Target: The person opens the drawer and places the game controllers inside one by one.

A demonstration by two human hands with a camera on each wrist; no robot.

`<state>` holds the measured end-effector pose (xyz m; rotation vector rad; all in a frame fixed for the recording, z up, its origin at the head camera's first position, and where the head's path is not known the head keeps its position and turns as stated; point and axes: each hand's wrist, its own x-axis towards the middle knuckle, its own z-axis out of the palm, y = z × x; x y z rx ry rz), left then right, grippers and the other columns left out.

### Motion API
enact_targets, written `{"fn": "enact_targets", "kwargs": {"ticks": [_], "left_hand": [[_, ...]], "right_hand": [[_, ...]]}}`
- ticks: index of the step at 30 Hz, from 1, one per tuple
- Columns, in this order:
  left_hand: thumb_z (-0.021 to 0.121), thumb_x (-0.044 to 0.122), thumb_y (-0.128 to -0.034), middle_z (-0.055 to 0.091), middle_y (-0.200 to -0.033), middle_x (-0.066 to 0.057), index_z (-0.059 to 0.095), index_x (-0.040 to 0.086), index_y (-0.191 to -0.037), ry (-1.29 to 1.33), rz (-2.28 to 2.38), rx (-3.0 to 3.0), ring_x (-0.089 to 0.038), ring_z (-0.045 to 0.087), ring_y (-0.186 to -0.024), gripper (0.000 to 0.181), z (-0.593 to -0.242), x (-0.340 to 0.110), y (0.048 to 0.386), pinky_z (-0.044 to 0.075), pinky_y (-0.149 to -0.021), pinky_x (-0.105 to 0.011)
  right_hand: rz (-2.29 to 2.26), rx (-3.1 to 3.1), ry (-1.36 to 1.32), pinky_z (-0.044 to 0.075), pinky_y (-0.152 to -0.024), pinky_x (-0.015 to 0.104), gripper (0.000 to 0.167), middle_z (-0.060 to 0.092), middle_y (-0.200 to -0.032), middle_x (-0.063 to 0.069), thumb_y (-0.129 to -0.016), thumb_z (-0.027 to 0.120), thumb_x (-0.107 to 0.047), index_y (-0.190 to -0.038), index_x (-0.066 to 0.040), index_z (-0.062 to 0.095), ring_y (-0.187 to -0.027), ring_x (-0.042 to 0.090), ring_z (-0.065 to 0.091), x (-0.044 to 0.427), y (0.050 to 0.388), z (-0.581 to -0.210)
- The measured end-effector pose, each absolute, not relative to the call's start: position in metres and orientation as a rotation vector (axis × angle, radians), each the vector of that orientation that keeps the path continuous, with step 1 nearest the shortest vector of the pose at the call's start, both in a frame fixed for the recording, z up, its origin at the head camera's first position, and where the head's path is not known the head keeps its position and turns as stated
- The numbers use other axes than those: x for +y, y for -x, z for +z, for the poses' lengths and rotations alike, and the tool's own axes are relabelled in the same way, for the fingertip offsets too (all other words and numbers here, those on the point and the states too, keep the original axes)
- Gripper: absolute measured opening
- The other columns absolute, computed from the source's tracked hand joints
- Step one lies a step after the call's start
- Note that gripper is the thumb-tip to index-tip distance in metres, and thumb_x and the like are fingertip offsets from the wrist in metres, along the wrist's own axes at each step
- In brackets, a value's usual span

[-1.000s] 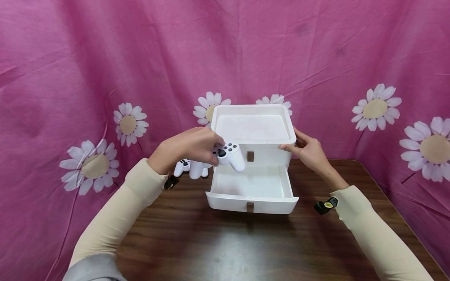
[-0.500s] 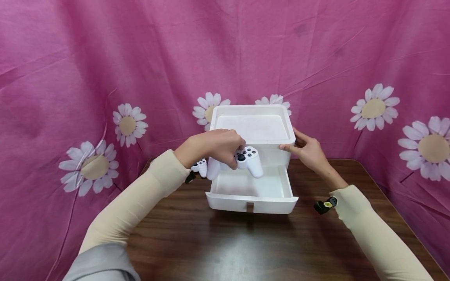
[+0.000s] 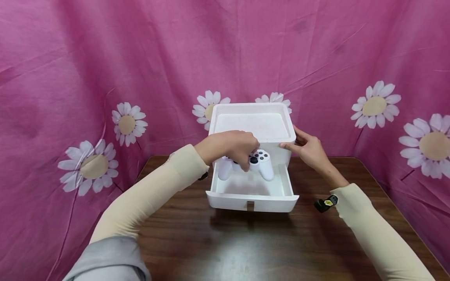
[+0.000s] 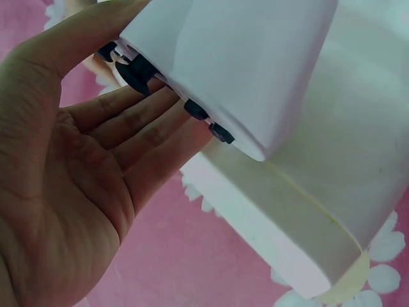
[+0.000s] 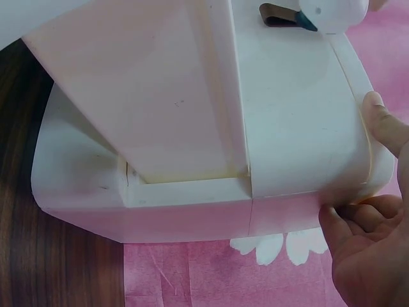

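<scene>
A white game controller (image 3: 266, 166) hangs above the pulled-out lower drawer (image 3: 251, 201) of a white two-drawer box (image 3: 254, 128). My left hand (image 3: 236, 147) pinches the controller by its middle; in the left wrist view the fingers of the left hand (image 4: 96, 153) and its thumb lie on either side of the controller (image 4: 236, 70). My right hand (image 3: 311, 151) grips the box's upper right side. The right wrist view has the thumb of the right hand (image 5: 377, 224) on the top edge, its fingers against the side wall.
The box stands on a dark wooden table (image 3: 232, 242). Behind it hangs a pink cloth (image 3: 168, 54) with white daisies. The upper drawer is closed, and the box's top is a shallow tray (image 3: 251, 121).
My left hand has carried the controller rightward from beside the box to over the open drawer. Another controller, seen at the left earlier, is now out of sight behind the arm. The right hand stays put.
</scene>
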<state>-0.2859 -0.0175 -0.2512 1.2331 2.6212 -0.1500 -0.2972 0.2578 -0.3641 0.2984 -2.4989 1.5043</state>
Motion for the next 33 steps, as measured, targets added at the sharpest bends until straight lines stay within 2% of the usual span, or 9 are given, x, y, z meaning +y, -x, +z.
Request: {"fn": "enact_targets", "kwargs": {"ticks": [9,19,23,28,33], "left_hand": [[0.087,0.029,-0.0825,0.066,-0.089,0.001,0.068,0.012,-0.099,-1.24,-0.241,2.526,-0.015,0.063,-0.078,0.031,-0.27,0.004,0.29,0.051,-0.066,-0.026],[0.086,0.028,-0.0825,0.057,-0.075,0.005,0.063,0.014,-0.087,-1.278,-0.268,2.49,-0.013,0.056,-0.071,0.027,-0.29,0.012,0.3,0.046,-0.062,-0.024],[0.087,0.029,-0.0817,0.058,-0.073,0.006,0.063,0.015,-0.084,-1.334,-0.291,2.485,-0.011,0.055,-0.07,0.028,-0.299,0.014,0.301,0.046,-0.061,-0.022],[0.087,0.031,-0.0846,0.064,-0.08,0.005,0.069,0.013,-0.093,-1.306,-0.352,2.461,-0.011,0.058,-0.073,0.026,-0.314,0.015,0.297,0.048,-0.063,-0.021],[0.086,0.035,-0.0886,0.071,-0.096,0.003,0.073,0.011,-0.11,-1.269,-0.417,2.477,-0.012,0.063,-0.082,0.034,-0.327,0.014,0.295,0.054,-0.074,-0.023]], "right_hand": [[1.517,-2.495,-0.304,0.057,-0.081,0.009,0.086,0.055,-0.159,0.014,-0.092,0.086,-0.034,-0.164,-0.026,0.039,-0.135,0.032,0.062,0.258,0.297,-0.364],[1.523,-2.494,-0.302,0.056,-0.082,0.007,0.088,0.053,-0.159,0.014,-0.092,0.087,-0.034,-0.165,-0.027,0.039,-0.136,0.031,0.061,0.259,0.297,-0.364],[1.527,-2.494,-0.304,0.055,-0.082,0.007,0.087,0.053,-0.159,0.014,-0.092,0.087,-0.034,-0.165,-0.027,0.039,-0.136,0.031,0.061,0.26,0.297,-0.363],[1.515,-2.501,-0.31,0.054,-0.082,0.006,0.087,0.053,-0.159,0.015,-0.092,0.087,-0.033,-0.164,-0.026,0.039,-0.137,0.031,0.061,0.259,0.298,-0.364],[1.519,-2.497,-0.313,0.054,-0.083,0.006,0.087,0.053,-0.16,0.015,-0.092,0.087,-0.033,-0.164,-0.025,0.039,-0.137,0.031,0.061,0.258,0.298,-0.364]]}}
